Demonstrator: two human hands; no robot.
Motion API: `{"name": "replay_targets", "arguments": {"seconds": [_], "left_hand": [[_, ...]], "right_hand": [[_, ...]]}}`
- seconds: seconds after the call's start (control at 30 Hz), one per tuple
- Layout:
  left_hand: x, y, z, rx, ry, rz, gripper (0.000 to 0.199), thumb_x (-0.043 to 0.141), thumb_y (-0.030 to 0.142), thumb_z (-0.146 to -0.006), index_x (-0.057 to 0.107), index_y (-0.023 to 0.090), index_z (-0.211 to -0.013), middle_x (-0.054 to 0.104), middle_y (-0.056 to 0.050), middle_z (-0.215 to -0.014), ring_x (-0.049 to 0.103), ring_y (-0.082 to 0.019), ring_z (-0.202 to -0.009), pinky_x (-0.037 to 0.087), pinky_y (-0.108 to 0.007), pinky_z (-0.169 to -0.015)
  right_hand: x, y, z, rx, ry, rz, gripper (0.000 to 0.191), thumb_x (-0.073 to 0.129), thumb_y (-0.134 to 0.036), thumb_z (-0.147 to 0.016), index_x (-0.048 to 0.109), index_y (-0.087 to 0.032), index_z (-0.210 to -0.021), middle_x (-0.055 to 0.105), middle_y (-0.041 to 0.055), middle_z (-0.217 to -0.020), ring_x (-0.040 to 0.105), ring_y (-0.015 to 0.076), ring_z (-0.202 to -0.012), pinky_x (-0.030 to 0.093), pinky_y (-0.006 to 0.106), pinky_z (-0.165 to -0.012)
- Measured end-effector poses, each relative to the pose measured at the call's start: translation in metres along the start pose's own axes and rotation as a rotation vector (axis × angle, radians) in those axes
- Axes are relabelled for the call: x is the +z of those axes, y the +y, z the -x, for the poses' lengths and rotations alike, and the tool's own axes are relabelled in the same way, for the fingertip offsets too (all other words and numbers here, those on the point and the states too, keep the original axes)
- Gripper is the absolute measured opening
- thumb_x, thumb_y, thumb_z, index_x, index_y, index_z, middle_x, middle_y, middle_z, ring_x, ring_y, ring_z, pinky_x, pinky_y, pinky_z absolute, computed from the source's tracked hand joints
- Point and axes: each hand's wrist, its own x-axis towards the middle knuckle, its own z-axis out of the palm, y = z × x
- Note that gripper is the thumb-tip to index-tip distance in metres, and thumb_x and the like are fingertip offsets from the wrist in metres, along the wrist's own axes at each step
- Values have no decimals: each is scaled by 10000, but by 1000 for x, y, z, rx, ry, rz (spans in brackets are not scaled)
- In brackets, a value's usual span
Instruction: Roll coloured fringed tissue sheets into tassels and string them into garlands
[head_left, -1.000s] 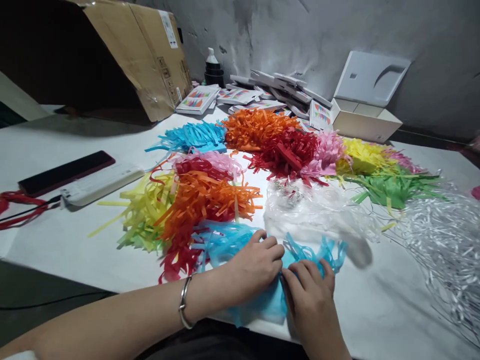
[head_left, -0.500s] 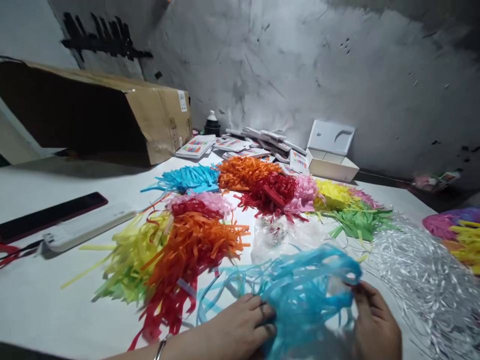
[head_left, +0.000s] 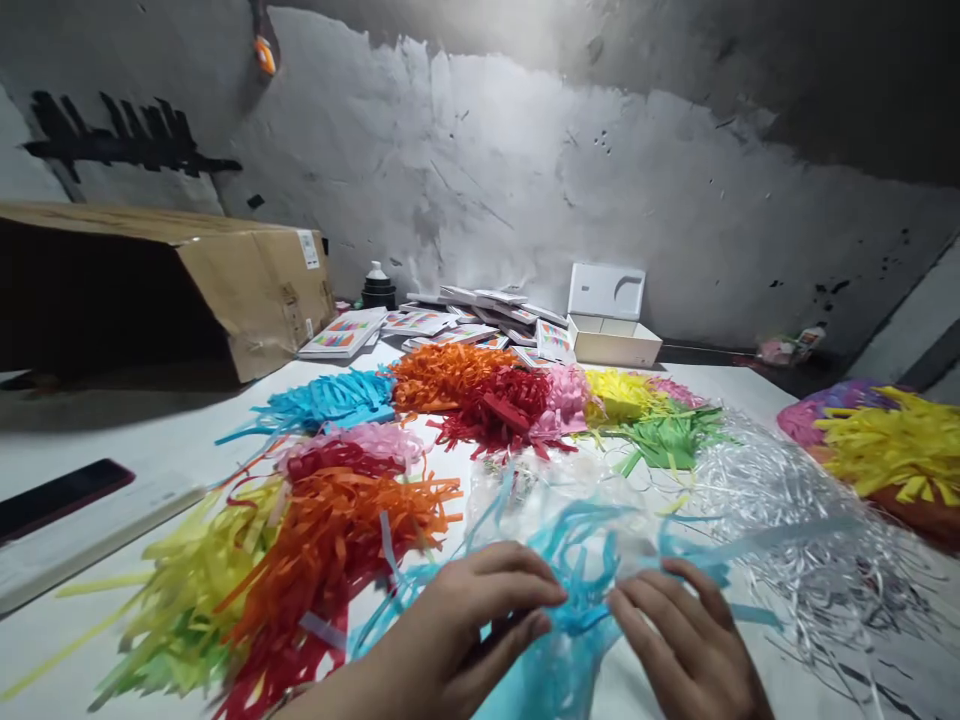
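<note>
A loose bunch of light blue paper strips [head_left: 581, 560] lies at the front of the white table, its strips spreading to both sides. My left hand [head_left: 480, 620] is at its left, thumb and fingers bent and apart, fingertips near the strips. On the right, my right hand [head_left: 679, 630] has its fingertips against the bunch; whether it pinches a strip is hidden. Beneath the strips is a clear plastic bag [head_left: 555, 485]. An orange tassel bunch [head_left: 345, 530] lies to the left, and silver strips [head_left: 787, 530] lie to the right.
Yellow tassels [head_left: 202, 560], blue tassels [head_left: 330, 400] and red tassels [head_left: 502, 405] surround the work area. Behind are stacked white packs [head_left: 345, 332], an open white box [head_left: 615, 340] and a large cardboard box [head_left: 255, 290]. A phone [head_left: 64, 495] lies at left.
The view has shifted right and up. My hands have come closer together, and the blue bunch, held up loosely before, is now lower with its strips spread. My left hand's fingers have opened.
</note>
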Motion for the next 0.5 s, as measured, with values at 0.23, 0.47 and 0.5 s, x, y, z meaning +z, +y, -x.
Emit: {"name": "replay_targets", "arguments": {"seconds": [0.23,0.47,0.5], "left_hand": [[21,-14,-23,-775,-224,732,365,871,448,-632,705,137,-729,580,32,-569,408,-69,-454,294,-194,-436],[34,-7,-15,-666,-3,856,447,930,469,-593,670,132,-732,544,41,-600,414,-49,-484,297,-169,-451],[36,-7,-14,-608,48,819,446,921,480,-612,672,129,-724,545,36,-622,432,-51,-501,318,-170,-467]], "right_hand": [[16,-32,-17,130,285,-191,198,524,-104,-978,694,-165,-1058,769,29,-831,736,152,-808,578,334,-882],[34,-67,-10,596,403,-455,196,587,-171,-964,705,-242,-1103,755,55,-907,752,202,-813,626,301,-721],[37,-71,-9,639,401,-458,193,606,-205,-960,715,-241,-1114,758,61,-929,758,206,-808,627,279,-689]]}}
